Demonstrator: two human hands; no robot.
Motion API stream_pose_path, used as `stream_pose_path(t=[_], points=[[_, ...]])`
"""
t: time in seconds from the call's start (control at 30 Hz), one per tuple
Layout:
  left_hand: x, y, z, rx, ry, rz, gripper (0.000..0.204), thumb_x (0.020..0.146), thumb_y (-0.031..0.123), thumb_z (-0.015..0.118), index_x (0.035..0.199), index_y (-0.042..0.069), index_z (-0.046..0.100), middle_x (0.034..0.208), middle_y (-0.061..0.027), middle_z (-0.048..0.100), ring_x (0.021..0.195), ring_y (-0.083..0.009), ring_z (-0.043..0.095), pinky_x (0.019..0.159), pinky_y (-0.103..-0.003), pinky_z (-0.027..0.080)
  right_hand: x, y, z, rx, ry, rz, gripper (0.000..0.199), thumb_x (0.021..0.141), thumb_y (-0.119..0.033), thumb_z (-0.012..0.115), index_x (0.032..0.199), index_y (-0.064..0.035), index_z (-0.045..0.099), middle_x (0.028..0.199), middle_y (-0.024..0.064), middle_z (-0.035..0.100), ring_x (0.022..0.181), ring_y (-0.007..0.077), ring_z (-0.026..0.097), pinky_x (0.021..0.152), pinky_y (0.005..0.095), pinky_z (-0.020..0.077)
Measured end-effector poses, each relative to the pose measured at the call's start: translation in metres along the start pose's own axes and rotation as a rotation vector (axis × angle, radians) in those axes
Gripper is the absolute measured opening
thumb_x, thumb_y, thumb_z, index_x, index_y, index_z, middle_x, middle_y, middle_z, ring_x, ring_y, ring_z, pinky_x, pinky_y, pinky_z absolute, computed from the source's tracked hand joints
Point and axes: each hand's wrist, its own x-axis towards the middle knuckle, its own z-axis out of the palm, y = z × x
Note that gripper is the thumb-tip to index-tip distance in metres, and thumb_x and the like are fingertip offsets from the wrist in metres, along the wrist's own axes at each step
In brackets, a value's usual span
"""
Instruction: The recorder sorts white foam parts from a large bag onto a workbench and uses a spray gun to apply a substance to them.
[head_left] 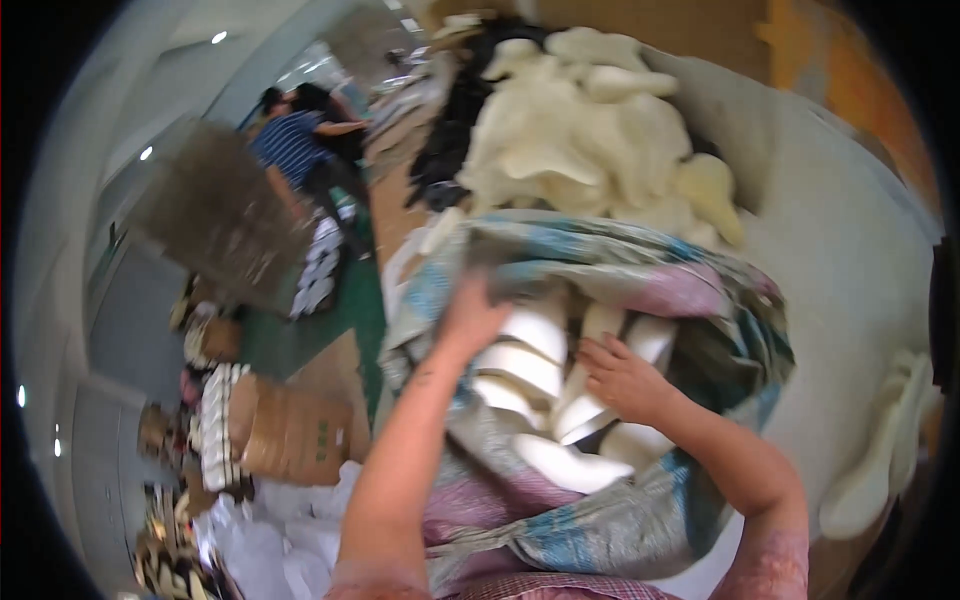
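- Sack [610, 540] gapes, seemingly part-filled: white pieces [525, 370] lie inside, some in rows.
- Cream heap [580, 140] lies outside, just beyond, apparently unpacked.
- Right hand [628, 382]: fingers rest on pieces; whether gripping is unclear.
- Left hand [476, 315]: blurred beside the rows; grip can't be made out.
- Far rim [600, 235] bunches between hands and heap.
- Around: black pieces [443, 152], carton [295, 425], co-worker [300, 150].

Silvery grey ran round the sack [620, 535], broken by patches of blue and dusty pink, and it was plain white on the pieces inside [525, 368]! Beyond, pale cream covered the pile [580, 130], solid black the heap alongside [445, 150]. Over left came blue-and-white stripes on a co-worker's shirt [288, 142], green floor [275, 345], brown carton [300, 430]; low down, a pinkish check crossed the garment [555, 588].
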Motion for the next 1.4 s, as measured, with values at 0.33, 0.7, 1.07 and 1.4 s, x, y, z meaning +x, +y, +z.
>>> stream_pose_path(t=[0.33,0.7,1.07,1.4], points=[[-0.003,-0.02,0.006,-0.349,0.026,-0.187,0.058,0.071,0.018,0.065,0.123,0.001,0.049,0.12,-0.018,0.055,0.116,-0.0322,0.049,0.1,-0.035,0.037,0.009,0.007,-0.001,0.072,0.035,-0.022,0.028,0.071,-0.015,0.057,0.097,-0.0064,0.06,0.121,0.013,0.054,0.126,0.03,0.039,0.106,0.0546,0.0253],[0.002,-0.027,0.019,-0.39,0.037,-0.164,0.06,0.071,0.018,0.064,0.126,0.002,0.047,0.124,-0.0176,0.052,0.118,-0.0316,0.046,0.102,-0.036,0.034,0.013,0.002,-0.034,0.039,-0.2,0.07,0.044,0.059,-0.016,0.069,0.102,-0.0102,0.061,0.101,0.006,0.059,0.107,0.0267,0.049,0.104,0.0527,0.0274],[-0.012,-0.064,0.006,-0.196,-0.003,-0.148,0.06,0.076,0.012,0.065,0.13,-0.002,0.044,0.131,-0.019,0.048,0.122,-0.0307,0.043,0.104,-0.036,0.03,-0.231,0.065,-0.222,0.472,0.958,1.202,0.05,0.068,-0.011,0.077,0.112,-0.0039,0.057,0.105,0.0082,0.061,0.095,0.0185,0.058,0.082,0.0352,0.0489],[-0.001,-0.06,0.066,-0.354,-0.12,-0.165,0.063,0.075,0.024,0.067,0.128,-0.002,0.046,0.126,-0.0215,0.052,0.117,-0.0318,0.048,0.1,-0.037,0.035,-0.542,0.166,-0.153,-0.323,0.413,1.829,0.105,0.064,-0.037,0.078,0.142,0.003,0.019,0.147,0.0225,0.022,0.136,0.0317,0.024,0.111,0.0387,0.0222]])
